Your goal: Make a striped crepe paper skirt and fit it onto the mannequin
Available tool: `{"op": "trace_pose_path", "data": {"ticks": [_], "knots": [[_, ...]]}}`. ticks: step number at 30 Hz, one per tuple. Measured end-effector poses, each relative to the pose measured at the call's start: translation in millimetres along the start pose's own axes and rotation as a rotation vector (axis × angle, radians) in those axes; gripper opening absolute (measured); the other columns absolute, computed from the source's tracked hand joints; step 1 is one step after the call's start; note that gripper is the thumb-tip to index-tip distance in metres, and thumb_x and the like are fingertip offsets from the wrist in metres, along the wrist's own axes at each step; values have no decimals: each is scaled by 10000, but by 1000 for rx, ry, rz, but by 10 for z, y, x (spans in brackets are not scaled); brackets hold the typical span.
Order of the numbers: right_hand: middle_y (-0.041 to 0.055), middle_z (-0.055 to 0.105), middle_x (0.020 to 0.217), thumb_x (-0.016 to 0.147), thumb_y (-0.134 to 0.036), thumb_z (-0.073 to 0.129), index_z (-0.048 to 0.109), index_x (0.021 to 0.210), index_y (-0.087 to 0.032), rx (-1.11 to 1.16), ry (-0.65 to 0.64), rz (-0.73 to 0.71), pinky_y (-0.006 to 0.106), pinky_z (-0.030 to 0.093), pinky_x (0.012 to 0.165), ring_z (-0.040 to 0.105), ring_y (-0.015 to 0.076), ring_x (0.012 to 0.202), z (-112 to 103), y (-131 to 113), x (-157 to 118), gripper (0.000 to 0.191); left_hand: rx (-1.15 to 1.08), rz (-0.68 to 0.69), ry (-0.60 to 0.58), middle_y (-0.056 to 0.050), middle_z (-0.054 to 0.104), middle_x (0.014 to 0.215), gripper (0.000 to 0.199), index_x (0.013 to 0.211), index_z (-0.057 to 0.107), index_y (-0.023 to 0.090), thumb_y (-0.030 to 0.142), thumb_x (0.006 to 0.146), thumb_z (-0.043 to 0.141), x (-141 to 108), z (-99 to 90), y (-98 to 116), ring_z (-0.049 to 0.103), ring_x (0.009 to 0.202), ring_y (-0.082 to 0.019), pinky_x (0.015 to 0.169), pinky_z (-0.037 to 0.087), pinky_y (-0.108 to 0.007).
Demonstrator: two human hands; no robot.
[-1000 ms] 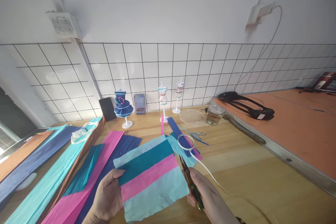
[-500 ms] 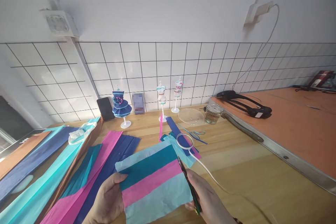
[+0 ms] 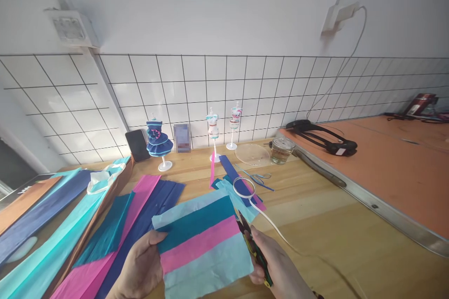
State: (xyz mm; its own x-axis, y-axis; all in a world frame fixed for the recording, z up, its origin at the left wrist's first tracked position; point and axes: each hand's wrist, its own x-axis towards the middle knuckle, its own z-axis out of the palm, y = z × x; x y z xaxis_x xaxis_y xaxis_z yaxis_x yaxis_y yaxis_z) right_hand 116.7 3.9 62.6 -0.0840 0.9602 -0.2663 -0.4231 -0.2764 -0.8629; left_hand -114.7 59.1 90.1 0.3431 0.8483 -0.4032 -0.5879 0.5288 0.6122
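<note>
Pinched between the thumb and fingers of my left hand (image 3: 143,261) is the left edge of a striped sheet (image 3: 203,243), with light blue, teal and pink bands. My right hand (image 3: 275,259) is closed round dark scissors (image 3: 257,254) with green and yellow handles. Their blades point up and away, slightly parted, beside the sheet's right edge. Beyond the sheet lie light blue scraps (image 3: 242,203), a dark blue strip (image 3: 229,170) and a white ring with a cord (image 3: 244,187).
Long coloured sheets (image 3: 115,224) cover the left side. At the back stand a blue dress on a stand (image 3: 159,140), two small white dress forms (image 3: 213,128), a phone (image 3: 138,145) and a glass (image 3: 282,149). Black headgear (image 3: 322,138) rests on the orange surface (image 3: 396,168).
The scissors have opened somewhat, and more of their handles shows. My view has shifted slightly, so the scene sits a little further left. The sheet remains in my left hand.
</note>
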Motion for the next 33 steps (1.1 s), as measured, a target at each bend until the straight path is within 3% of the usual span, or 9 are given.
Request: {"op": "trace_pose_path", "data": {"ticks": [8, 16, 27, 33], "knots": [[-62, 365, 558, 748, -616, 564, 435, 630, -174, -50, 12, -42, 203, 186, 456, 243, 41, 465, -21, 16, 0, 476, 11, 2, -15, -106, 754, 849, 371, 1068, 661, 81, 38, 764, 452, 9, -2, -9, 656, 953, -328, 865, 491, -449], [-71, 309, 556, 761, -600, 561, 404, 624, -181, -62, -22, -76, 210, 169, 455, 217, 45, 474, -25, 46, 16, 467, -2, -38, -121, -115, 747, 896, 389, 1141, 616, 61, 54, 789, 450, 46, -72, 1, 668, 924, -320, 895, 467, -434], [-82, 279, 515, 721, -643, 571, 357, 592, -191, -59, -14, -89, 206, 156, 431, 196, 38, 442, -19, 90, 67, 516, -12, -46, -110, -128, 744, 901, 410, 1193, 573, 48, 67, 813, 422, 29, -37, -5, 656, 958, -316, 900, 466, -439], [-83, 287, 513, 700, -633, 601, 362, 567, -182, -30, 67, -96, 204, 162, 431, 183, 28, 438, 31, 90, 44, 528, -7, -28, -89, -141, 738, 928, 435, 1213, 554, 42, 60, 795, 436, 31, -31, -15, 650, 966, -329, 883, 478, -450]]}}
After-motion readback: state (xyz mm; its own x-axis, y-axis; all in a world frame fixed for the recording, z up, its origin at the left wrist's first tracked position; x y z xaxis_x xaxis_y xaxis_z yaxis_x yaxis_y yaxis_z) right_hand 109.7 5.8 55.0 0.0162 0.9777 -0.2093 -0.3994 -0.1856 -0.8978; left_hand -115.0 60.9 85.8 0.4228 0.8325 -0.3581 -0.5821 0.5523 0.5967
